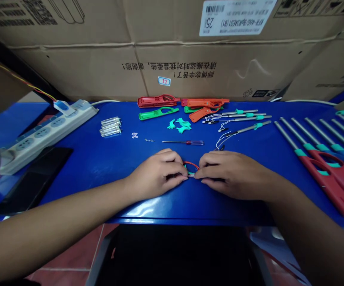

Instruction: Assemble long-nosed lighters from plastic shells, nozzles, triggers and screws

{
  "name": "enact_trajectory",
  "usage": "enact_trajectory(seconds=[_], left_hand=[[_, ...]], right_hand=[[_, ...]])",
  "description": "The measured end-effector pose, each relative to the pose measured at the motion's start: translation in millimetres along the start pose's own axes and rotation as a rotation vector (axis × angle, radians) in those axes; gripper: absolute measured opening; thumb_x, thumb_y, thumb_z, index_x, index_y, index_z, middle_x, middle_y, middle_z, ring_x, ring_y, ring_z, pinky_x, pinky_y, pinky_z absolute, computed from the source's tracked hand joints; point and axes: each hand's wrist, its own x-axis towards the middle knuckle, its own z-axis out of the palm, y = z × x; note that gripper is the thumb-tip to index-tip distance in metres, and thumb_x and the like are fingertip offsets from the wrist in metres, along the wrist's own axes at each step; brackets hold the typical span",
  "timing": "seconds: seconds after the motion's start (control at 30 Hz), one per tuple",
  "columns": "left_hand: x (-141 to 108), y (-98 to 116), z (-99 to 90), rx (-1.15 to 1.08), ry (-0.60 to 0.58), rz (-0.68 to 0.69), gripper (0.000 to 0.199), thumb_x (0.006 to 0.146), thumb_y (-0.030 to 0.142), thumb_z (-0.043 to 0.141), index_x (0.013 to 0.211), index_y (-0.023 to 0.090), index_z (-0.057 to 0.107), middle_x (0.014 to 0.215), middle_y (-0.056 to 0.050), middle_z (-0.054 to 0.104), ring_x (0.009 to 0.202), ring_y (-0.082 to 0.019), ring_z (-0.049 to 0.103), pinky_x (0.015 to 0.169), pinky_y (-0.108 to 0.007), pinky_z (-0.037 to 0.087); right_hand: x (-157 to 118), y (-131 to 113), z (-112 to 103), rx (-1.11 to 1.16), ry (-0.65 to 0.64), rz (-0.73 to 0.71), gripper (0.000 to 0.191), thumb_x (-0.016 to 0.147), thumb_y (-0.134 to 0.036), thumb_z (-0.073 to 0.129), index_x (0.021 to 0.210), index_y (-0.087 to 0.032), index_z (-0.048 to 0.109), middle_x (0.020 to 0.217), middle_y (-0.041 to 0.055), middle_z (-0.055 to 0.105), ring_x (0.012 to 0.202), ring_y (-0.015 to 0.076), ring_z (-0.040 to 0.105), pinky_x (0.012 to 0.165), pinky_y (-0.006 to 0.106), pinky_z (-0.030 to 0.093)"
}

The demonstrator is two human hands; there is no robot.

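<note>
My left hand (161,171) and my right hand (234,172) meet near the front of the blue table. Both have their fingers closed on a red-orange lighter casing (192,163). Only its curved loop, a bit of green and a thin pale strip show between the fingertips; the rest is hidden. Just beyond them lies a screwdriver (195,142) with a purple and red handle. Green triggers (184,126) are scattered behind it. To the right are several metal lighter tubes (251,128) with green collars and white wires.
Red (157,101), orange (203,103) and green casing halves (157,114) line the back before a cardboard box (94,67). Clear fuel tanks (110,127) and small parts (134,135) lie left of centre. Assembled lighters (333,178) occupy the right; a power strip (47,135) and black phone (33,180) the left.
</note>
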Motion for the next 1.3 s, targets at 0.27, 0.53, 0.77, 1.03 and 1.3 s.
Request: enact_trajectory(seconds=[0.27,0.53,0.77,1.03,1.3], left_hand=[[-2,-1,-1.1,0.035,-0.011,0.059,0.011,0.092,0.020,0.065,0.096,0.018,0.075,0.091,-0.006,0.068,0.089,-0.016,0.062,0.081,-0.029,0.052],[-1,-2,-1.5,0.047,-0.018,0.067,0.012,0.093,0.021,0.064,0.096,0.018,0.075,0.093,-0.006,0.069,0.090,-0.017,0.064,0.082,-0.030,0.053],[-3,-2,-0.9,0.044,-0.010,0.045,0.012,0.094,0.021,0.063,0.094,0.017,0.075,0.092,-0.006,0.069,0.090,-0.017,0.064,0.083,-0.031,0.053],[-5,-3,-2.0,0.071,-0.027,0.075,0.012,0.093,0.021,0.063,0.097,0.017,0.074,0.094,-0.007,0.068,0.092,-0.017,0.063,0.083,-0.031,0.053],[-5,0,-5.3,0.193,-0.069,0.123,0.017,0.097,0.021,0.058,0.100,0.017,0.073,0.096,-0.008,0.066,0.093,-0.018,0.060,0.083,-0.031,0.052]], right_hand=[[2,-3,2,-0.127,0.035,0.025,0.021,0.099,-0.027,0.053,0.109,-0.024,0.071,0.102,0.0038,0.069,0.087,0.0183,0.063,0.076,0.033,0.044],[12,-12,6,-0.012,0.038,0.198,0.014,0.092,-0.024,0.057,0.088,-0.021,0.069,0.088,0.0018,0.066,0.084,0.0174,0.059,0.074,0.031,0.041],[11,-13,6,0.080,0.047,0.215,0.009,0.089,-0.020,0.056,0.086,-0.019,0.064,0.089,0.0025,0.064,0.084,0.0169,0.056,0.073,0.030,0.040],[16,-15,10,0.159,0.087,0.366,0.006,0.082,-0.017,0.061,0.079,-0.021,0.065,0.086,0.0006,0.064,0.078,0.0147,0.057,0.069,0.028,0.041],[4,-21,11,-0.018,0.141,0.259,0.017,0.093,-0.023,0.056,0.095,-0.022,0.073,0.093,0.0032,0.065,0.087,0.0183,0.057,0.075,0.032,0.041]])
